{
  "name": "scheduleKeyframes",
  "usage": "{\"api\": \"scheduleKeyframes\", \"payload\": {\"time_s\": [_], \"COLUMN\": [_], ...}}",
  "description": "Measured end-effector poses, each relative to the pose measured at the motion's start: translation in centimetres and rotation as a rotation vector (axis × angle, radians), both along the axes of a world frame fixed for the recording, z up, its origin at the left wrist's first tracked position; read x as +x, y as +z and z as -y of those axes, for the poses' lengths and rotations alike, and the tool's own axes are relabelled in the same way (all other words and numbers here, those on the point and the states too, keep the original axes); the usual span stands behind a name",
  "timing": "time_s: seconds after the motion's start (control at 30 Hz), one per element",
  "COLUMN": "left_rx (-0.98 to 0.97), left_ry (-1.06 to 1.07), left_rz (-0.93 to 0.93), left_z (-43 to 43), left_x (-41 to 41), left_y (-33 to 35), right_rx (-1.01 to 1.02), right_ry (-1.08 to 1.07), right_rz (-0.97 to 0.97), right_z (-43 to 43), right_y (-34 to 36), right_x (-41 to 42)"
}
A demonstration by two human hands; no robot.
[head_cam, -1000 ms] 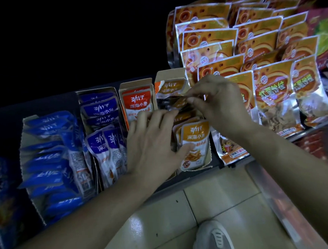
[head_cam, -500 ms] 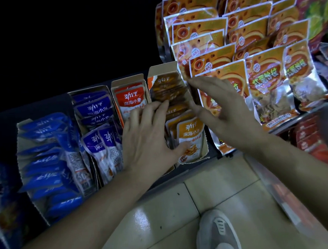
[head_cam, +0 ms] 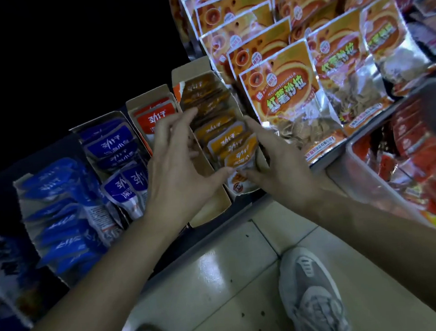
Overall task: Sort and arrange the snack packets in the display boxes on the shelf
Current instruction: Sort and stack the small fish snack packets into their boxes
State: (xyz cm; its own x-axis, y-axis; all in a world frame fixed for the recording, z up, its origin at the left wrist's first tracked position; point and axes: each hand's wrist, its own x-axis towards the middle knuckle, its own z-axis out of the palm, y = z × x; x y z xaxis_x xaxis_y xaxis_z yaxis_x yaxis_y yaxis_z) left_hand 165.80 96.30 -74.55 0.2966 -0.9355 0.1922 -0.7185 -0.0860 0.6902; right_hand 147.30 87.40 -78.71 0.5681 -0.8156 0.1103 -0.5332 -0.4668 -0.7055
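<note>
Hands: left hand (head_cam: pixel 178 168) and right hand (head_cam: pixel 282 165) are held apart, one on each side of a row of small orange snack packets (head_cam: pixel 222 136). The packets stand on edge in an open tan cardboard display box (head_cam: pixel 196 70).

Left hand: fingers nearly straight and spread, reaching over the box's 9 o'clock wall. Its thumb tip touches the front orange packet (head_cam: pixel 240 161).

Right hand: fingers nearly straight along the row's 3 o'clock side. Its thumb touches the same front packet from the 6 o'clock side. Neither hand is closed round anything.

Location of box: on the dark shelf (head_cam: pixel 199 238) at the centre of the view, with its row running from 6 towards 12 o'clock.

- 9 o'clock, just beside: a second tan cardboard box of red-orange packets (head_cam: pixel 153 115).
- Farther at 9 o'clock: a box of dark blue packets (head_cam: pixel 108 145), with two blue-and-white packets (head_cam: pixel 127 183) upright at its near end.
- 8 o'clock: a wide box of bright blue packets (head_cam: pixel 55 204).
- 1 to 2 o'clock: large orange foil bags with clear windows (head_cam: pixel 284 94), overlapping in rows.
- 3 to 4 o'clock: a clear plastic bin (head_cam: pixel 370 187) holding red packets (head_cam: pixel 419 154).
- 6 o'clock: a pale tiled floor (head_cam: pixel 220 269) and one grey sneaker (head_cam: pixel 313 296).
</note>
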Motion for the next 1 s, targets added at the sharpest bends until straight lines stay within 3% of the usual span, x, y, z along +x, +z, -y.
{"api": "scheduleKeyframes", "payload": {"time_s": [0.13,0.2,0.27,0.4,0.57,0.63,0.8,1.0], "left_rx": [0.001,-0.023,-0.061,-0.09,0.03,0.084,0.155,0.155], "left_ry": [-0.019,-0.038,-0.051,-0.045,-0.043,-0.018,0.044,0.042], "left_rz": [-0.093,-0.105,-0.078,0.19,0.577,0.64,0.588,0.398], "left_z": [-0.4,-0.4,-0.4,0.2,1.6,1.8,2.4,2.9], "left_x": [-0.1,0.0,0.1,0.3,0.8,0.6,0.1,-0.2], "left_y": [-0.2,-0.2,-0.1,0.2,0.7,0.7,0.5,0.7], "right_rx": [-0.185,-0.138,-0.005,0.202,0.19,0.181,0.154,0.11], "right_ry": [0.087,0.151,0.164,0.052,0.071,0.062,0.029,-0.003], "right_rz": [-0.258,-0.285,-0.189,0.094,0.156,0.152,0.101,0.105], "right_z": [0.3,0.7,0.7,0.6,0.6,0.6,0.6,0.5], "right_y": [0.7,1.1,1.1,0.8,0.8,0.6,0.1,-0.5], "right_x": [0.2,0.1,0.1,-0.6,-0.8,-0.5,0.1,0.4]}}
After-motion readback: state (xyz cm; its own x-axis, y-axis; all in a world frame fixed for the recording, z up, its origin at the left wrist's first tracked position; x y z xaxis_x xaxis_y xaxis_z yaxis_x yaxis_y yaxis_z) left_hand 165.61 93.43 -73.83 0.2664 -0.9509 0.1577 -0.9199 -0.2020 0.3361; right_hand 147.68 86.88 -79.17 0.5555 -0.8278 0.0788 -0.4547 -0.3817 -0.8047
